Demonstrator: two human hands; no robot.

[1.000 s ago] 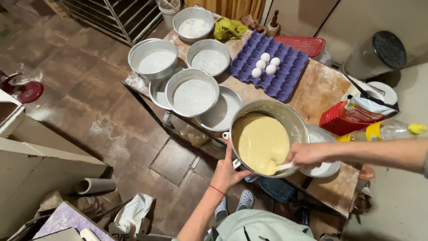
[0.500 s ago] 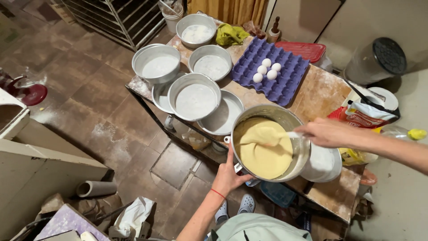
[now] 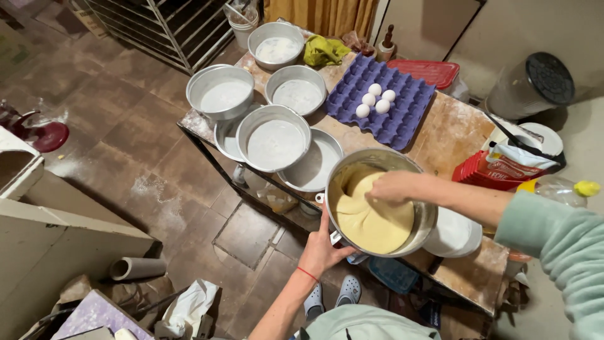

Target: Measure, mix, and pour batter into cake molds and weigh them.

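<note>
A large metal mixing bowl (image 3: pixel 423 179) full of pale yellow batter (image 3: pixel 377 220) stands at the near edge of a floury wooden table (image 3: pixel 453 132). My left hand (image 3: pixel 321 249) grips the bowl's near rim from below. My right hand (image 3: pixel 390 187) is down inside the bowl over the batter, fingers closed; what it holds is hidden by the hand. Round metal cake pans (image 3: pixel 275 143) dusted white inside stand to the left of the bowl.
A purple egg tray (image 3: pixel 402 113) holds several white eggs (image 3: pixel 375 99). Behind lie a red lid (image 3: pixel 423 70), a yellow cloth (image 3: pixel 323 50), a red packet (image 3: pixel 487 171) and a white plate (image 3: pixel 456 236). A metal rack (image 3: pixel 163 28) stands at the far left.
My right hand has swept from the bowl's right rim leftward across the batter, stirring it. My left hand kept its hold on the rim.
</note>
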